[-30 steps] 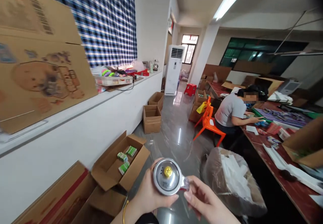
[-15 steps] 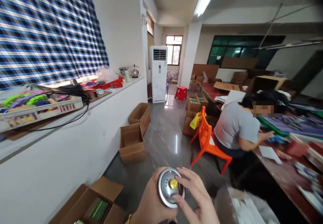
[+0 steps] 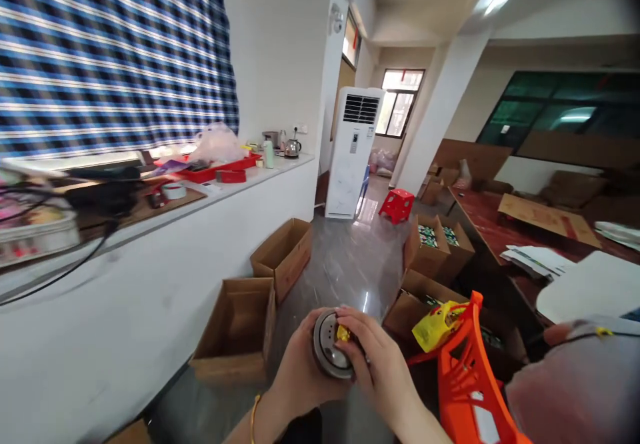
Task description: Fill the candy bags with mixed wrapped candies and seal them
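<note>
Just L of the orange chair [image 3: 487,367], nearest of all: the metal pot [image 3: 334,371], held up over the floor [image 3: 330,271]. L hand [image 3: 299,367] is wrapped round its side, fingers curled; R hand [image 3: 383,364] pinches the yellow knob [image 3: 343,333] btwn thumb & fingers. Lid [image 3: 327,341] looks seated (can't see its whole edge, fingers in the way). Poss. trouble: lid could tilt or slip if the pinch on that small knob goes off-centre; pot could tip if L grip's loose, as no other support shows. Next out, a yellow bag [image 3: 435,329] at the chair's upper L: R hand looks near, so a sideways swing could knock bag or chair. Farther, well L of the chair, open cartons [image 3: 230,367] could catch a foot if eyes are on the pot.

Vs 0.5 s ago: R fingers were apart round the knob, now closed on it. Chair looms closer; co-worker [image 3: 580,377] on its R is mostly cut off & blurred. Beyond the chair, up L, red stool [image 3: 397,205] then AC [image 3: 350,164] look bigger & shifted R, prob. from the wearer moving, not them.
</note>
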A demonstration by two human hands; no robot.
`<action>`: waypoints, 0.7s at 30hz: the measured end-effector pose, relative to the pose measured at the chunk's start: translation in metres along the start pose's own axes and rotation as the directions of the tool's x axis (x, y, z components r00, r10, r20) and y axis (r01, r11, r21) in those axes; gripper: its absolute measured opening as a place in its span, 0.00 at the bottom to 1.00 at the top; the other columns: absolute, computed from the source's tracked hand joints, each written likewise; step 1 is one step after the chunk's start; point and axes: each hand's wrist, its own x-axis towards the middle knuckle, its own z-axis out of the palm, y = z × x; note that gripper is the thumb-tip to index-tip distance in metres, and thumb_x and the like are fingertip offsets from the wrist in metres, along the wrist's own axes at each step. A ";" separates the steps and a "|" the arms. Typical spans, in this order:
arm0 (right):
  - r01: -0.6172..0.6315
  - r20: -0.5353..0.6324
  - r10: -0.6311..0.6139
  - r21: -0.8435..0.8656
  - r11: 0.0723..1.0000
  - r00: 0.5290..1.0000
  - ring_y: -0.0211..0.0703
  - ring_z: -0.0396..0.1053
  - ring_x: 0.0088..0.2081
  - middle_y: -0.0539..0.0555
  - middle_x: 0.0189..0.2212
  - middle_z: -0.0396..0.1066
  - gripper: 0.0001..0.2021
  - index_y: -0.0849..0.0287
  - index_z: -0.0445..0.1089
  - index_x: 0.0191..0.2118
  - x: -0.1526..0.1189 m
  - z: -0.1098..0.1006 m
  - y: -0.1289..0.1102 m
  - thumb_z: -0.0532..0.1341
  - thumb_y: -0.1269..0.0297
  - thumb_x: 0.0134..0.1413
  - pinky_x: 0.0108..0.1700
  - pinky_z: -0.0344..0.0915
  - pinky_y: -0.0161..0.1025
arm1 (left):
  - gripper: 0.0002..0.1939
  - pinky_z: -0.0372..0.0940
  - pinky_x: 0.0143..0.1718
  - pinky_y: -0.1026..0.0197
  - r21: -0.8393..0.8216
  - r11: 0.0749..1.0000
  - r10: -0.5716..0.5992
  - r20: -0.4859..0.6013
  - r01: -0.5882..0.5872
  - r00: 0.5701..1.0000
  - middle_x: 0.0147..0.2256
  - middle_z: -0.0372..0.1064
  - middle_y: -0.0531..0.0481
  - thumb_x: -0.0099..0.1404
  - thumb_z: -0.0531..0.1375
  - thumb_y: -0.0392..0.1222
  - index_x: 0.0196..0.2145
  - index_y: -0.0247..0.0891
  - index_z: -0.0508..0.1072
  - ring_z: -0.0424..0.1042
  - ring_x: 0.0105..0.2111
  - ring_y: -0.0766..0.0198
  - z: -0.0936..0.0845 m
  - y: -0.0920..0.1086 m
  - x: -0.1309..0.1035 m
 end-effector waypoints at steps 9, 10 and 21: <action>-0.399 -0.166 0.720 0.739 0.543 0.674 0.44 0.71 0.39 0.55 0.37 0.75 0.15 0.58 0.73 0.39 0.172 -0.046 0.224 0.61 0.52 0.52 0.42 0.67 0.38 | 0.36 0.65 0.46 0.56 0.069 0.990 0.105 0.184 -0.119 0.977 0.43 0.70 0.50 0.39 0.67 0.31 0.48 0.41 0.61 0.70 0.43 0.56 0.024 -0.047 0.298; -0.371 -0.127 0.757 0.813 0.450 0.641 0.43 0.71 0.37 0.54 0.35 0.76 0.16 0.58 0.73 0.38 0.188 -0.048 0.252 0.63 0.52 0.48 0.40 0.67 0.37 | 0.37 0.65 0.46 0.56 0.065 0.991 0.102 0.190 -0.116 0.976 0.43 0.70 0.50 0.39 0.67 0.31 0.48 0.41 0.60 0.70 0.43 0.55 0.027 -0.057 0.327; -0.503 0.467 0.631 0.853 -0.137 0.620 0.40 0.71 0.30 0.54 0.27 0.76 0.09 0.62 0.75 0.27 0.418 -0.047 0.551 0.70 0.65 0.36 0.38 0.66 0.36 | 0.43 0.59 0.54 0.48 0.234 0.962 0.124 0.089 -0.142 0.988 0.52 0.62 0.44 0.33 0.69 0.31 0.49 0.41 0.62 0.64 0.50 0.47 0.012 -0.103 0.618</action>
